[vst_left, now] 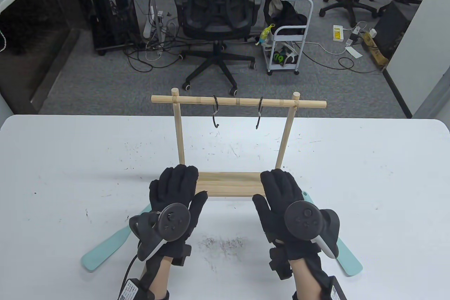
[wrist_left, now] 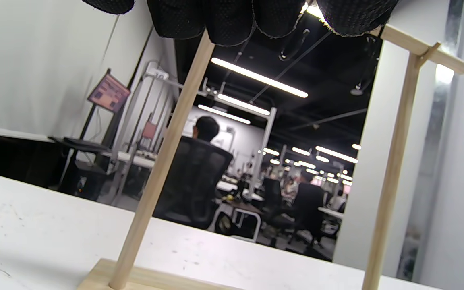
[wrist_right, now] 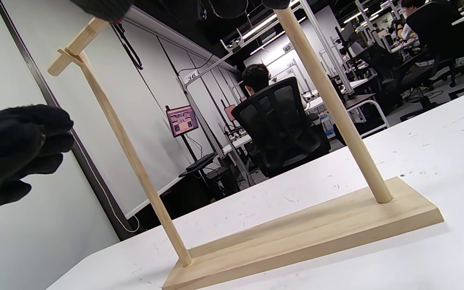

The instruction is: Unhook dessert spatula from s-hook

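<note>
A wooden rack (vst_left: 239, 102) stands on the white table. Two black S-hooks hang from its crossbar, the left hook (vst_left: 215, 113) and the right hook (vst_left: 259, 114), and both are empty. A mint-green dessert spatula (vst_left: 103, 249) lies flat on the table, partly under my left wrist. A second one (vst_left: 349, 261) lies under my right wrist. My left hand (vst_left: 175, 191) is open, palm down, fingers over the left end of the rack's base (vst_left: 228, 184). My right hand (vst_left: 281, 191) is open, palm down, over the right end. Neither hand holds anything.
The table's far edge runs just behind the rack. A black office chair (vst_left: 218, 8) and a white trolley (vst_left: 286, 46) stand on the floor beyond. In the right wrist view the rack's base (wrist_right: 304, 237) is close in front and my left hand (wrist_right: 14, 145) is at the left.
</note>
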A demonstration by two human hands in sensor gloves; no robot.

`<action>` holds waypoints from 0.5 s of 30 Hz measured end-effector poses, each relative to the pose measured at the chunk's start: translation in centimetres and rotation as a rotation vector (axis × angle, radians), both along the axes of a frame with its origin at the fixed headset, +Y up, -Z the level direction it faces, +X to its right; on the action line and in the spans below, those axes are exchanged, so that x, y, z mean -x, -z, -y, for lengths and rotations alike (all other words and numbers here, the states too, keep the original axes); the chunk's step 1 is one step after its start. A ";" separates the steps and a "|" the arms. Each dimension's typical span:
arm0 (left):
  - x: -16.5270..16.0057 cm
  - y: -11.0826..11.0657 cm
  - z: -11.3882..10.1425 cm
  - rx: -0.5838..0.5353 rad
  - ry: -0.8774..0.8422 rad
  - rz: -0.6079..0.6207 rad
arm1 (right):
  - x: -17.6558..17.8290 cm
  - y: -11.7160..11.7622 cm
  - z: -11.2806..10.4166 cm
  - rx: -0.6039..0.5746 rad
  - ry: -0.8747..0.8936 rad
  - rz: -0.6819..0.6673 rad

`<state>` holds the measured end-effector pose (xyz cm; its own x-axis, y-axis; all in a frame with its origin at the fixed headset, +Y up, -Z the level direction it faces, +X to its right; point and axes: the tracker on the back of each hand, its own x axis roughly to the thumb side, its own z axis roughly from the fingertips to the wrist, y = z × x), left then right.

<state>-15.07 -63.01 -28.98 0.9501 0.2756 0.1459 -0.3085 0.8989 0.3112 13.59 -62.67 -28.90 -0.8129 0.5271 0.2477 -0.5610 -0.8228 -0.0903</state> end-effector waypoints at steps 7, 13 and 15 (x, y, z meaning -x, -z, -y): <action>0.6 0.0 0.0 0.009 -0.015 -0.004 | 0.1 -0.2 -0.1 -0.007 0.002 -0.010; 1.0 0.0 -0.1 0.017 -0.034 -0.018 | 0.1 0.0 0.0 0.002 0.003 -0.011; 1.0 0.0 -0.1 0.017 -0.034 -0.018 | 0.1 0.1 0.1 0.004 0.004 -0.010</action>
